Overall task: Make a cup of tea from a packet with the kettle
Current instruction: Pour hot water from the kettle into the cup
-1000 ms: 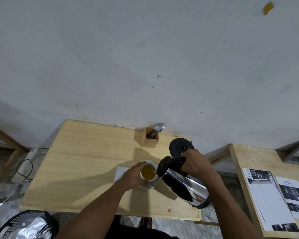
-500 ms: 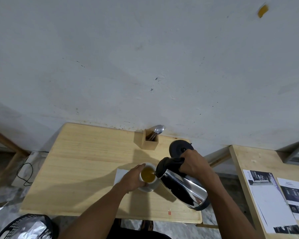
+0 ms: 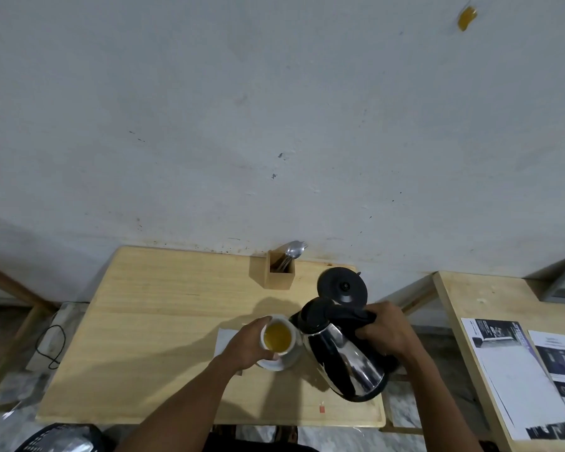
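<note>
A white cup (image 3: pixel 277 337) holding yellow-brown tea stands on a white saucer (image 3: pixel 272 364) near the front of the wooden table (image 3: pixel 163 321). My left hand (image 3: pixel 248 346) wraps around the cup's left side. My right hand (image 3: pixel 388 331) grips the black handle of the steel kettle (image 3: pixel 341 357), which is held beside the cup, tilted only a little, its spout next to the rim. The kettle's black round base (image 3: pixel 342 285) lies behind it. A white packet or paper (image 3: pixel 224 339) lies partly hidden under my left hand.
A wooden holder (image 3: pixel 279 275) with spoons stands at the table's back edge by the wall. A small orange scrap (image 3: pixel 321 408) lies near the front edge. A second table (image 3: pixel 454 308) with printed sheets (image 3: pixel 516 370) is to the right. A black fan (image 3: pixel 59 440) sits at lower left.
The kettle has swung back from a steep pouring tilt toward upright, its spout drawing away from over the cup. My left hand stays on the cup.
</note>
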